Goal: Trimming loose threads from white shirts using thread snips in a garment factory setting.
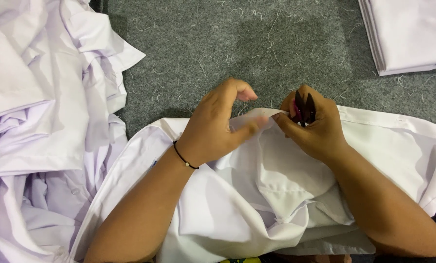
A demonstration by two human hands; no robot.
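Note:
A white shirt (286, 195) lies bunched across my lap and the grey felt surface. My left hand (218, 126) pinches a fold of its edge between thumb and fingers; a thin black bracelet circles that wrist. My right hand (310, 126) grips the same edge just to the right and also holds small black thread snips (304, 108) with a pink part, blades pointing up. The two hands almost touch at the fabric's top fold.
A heap of crumpled white shirts (42, 126) fills the left side. A neat stack of folded white garments (408, 34) lies at the top right. The grey felt surface (237, 44) between them is strewn with several loose thread scraps.

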